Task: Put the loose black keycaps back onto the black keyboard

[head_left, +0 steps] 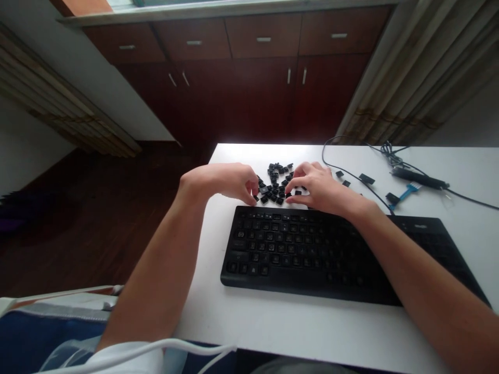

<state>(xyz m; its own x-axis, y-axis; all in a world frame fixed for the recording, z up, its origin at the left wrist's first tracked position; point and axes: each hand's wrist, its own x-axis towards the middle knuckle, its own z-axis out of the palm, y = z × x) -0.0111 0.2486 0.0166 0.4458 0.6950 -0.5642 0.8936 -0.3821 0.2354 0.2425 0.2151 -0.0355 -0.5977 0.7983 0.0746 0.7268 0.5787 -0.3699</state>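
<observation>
A loose heap of small black keycaps (pixel 275 188) lies on the white table, behind a black keyboard (pixel 280 246). On the heap's left side my left hand (pixel 237 182) bends down, thumb and fingers closed around a keycap at its edge. From the right, my right hand (pixel 317 184) reaches in with thumb and fingertips around another keycap (pixel 288 196). Its palm hides part of the heap. My right forearm passes over the keyboard and covers some of its keys. Dark empty-looking key spots cannot be told clearly from fitted keys.
Right of the hands lie a few larger keycaps (pixel 367 178), a blue brush (pixel 409 193) and a black bar-shaped object (pixel 419 177) near a bundled cable (pixel 390 150). The white table (pixel 234 317) has its left edge beside my left forearm. Wooden cabinets (pixel 249 98) stand beyond.
</observation>
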